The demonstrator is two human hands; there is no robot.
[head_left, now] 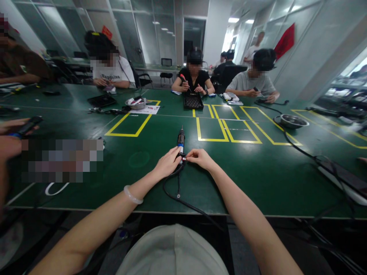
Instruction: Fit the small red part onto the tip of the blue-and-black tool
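Observation:
A black electric screwdriver (181, 140) with a blue band lies on the green table (258, 179), tip pointing away from me. My left hand (168, 162) grips its rear end where the black cable (174, 191) comes out. My right hand (200, 157) pinches the same rear end from the other side, fingers closed. The cable loops toward me and drops over the table's near edge. A pale bracelet (132, 195) sits on my left wrist.
Yellow tape rectangles (226, 130) mark the table. A black tray (193, 101), a metal bowl (291, 121), another bowl (136, 102), a flat black device (101, 100) and cables (301, 151) lie about. Several people sit working at the far side; another person's hand (13, 130) is at left.

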